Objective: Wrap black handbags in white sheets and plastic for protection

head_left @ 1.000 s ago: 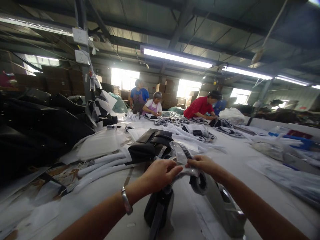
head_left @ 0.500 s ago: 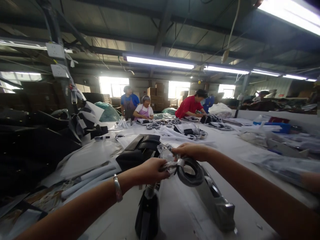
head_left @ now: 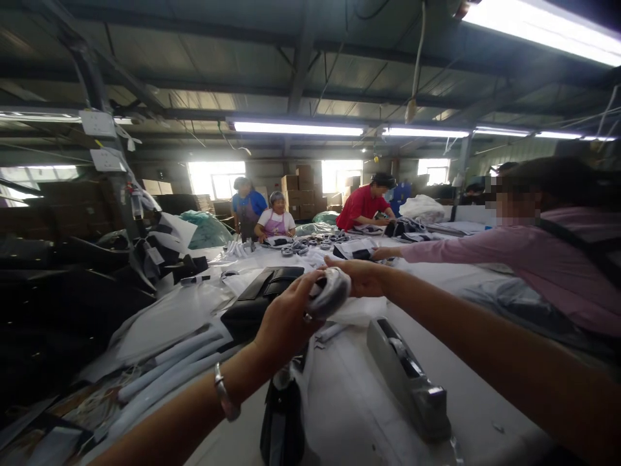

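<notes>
The left hand (head_left: 286, 314) clamped its fingers on a wrapped coil (head_left: 334, 294) above a cluttered table (head_left: 344, 414); the right hand (head_left: 366, 278) touched it, finger closure unclear. Slick wrapping, loosely held, might have let the coil slip.

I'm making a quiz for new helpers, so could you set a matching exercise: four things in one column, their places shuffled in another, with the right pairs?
1. Plastic-wrapped grey coil
2. Grey tape dispenser
3. Silver metal bangle
4. Teal plastic sack

A. Around the wrist of the left hand
B. Left of the person in blue, in the background
C. Between the left hand and the right hand
D. On the white table

Pairs: 1-C, 2-D, 3-A, 4-B
</notes>
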Motion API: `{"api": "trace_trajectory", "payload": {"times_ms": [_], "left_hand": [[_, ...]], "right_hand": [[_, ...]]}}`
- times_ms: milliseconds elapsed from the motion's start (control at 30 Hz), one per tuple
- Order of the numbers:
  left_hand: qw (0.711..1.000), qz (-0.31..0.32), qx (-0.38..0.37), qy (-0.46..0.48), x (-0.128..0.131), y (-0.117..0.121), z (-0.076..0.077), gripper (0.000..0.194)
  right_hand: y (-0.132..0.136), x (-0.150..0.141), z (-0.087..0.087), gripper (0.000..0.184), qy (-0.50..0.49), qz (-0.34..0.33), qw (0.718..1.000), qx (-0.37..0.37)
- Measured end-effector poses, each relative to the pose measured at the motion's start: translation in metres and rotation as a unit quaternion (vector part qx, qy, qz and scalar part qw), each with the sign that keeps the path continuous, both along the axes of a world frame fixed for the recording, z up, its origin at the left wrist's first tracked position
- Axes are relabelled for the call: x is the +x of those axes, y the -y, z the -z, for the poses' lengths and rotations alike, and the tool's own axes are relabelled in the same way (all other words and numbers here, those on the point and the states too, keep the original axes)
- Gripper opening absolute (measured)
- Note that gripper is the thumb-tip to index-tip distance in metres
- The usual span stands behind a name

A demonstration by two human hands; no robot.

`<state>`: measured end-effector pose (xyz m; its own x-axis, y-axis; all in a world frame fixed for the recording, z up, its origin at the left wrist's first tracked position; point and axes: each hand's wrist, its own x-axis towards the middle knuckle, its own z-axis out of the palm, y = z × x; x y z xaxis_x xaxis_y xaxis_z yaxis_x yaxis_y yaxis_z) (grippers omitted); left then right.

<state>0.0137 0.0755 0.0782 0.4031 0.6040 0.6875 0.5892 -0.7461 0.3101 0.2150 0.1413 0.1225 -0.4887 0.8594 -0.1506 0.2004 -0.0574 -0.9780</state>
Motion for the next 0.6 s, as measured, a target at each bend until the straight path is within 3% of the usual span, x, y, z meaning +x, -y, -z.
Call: {"api": "trace_trajectory", "payload": {"times_ms": [100, 200, 400, 600], "left_hand": [[0.984, 0.058, -0.108, 0.129, -0.012, -0.009, -0.008, 0.048], [0.952, 0.071, -0.204, 0.217, -0.022, -0.018, -0.011, 0.040], [0.913, 0.093, -0.265, 0.295, -0.034, -0.030, -0.020, 0.057], [0.887, 0.103, -0.290, 0.344, -0.047, -0.038, -0.050, 0.061]], "right_hand": [[0.001, 0.003, 0.014, 0.049, 0.022, 0.002, 0.998, 0.056], [-0.003, 0.007, 0.037, 0.037, 0.084, 0.044, 0.985, 0.147], [-0.016, 0.002, 0.075, 0.035, 0.199, 0.102, 0.914, 0.337], [-0.029, -0.007, 0.076, 0.046, 0.231, 0.104, 0.868, 0.426]]}}
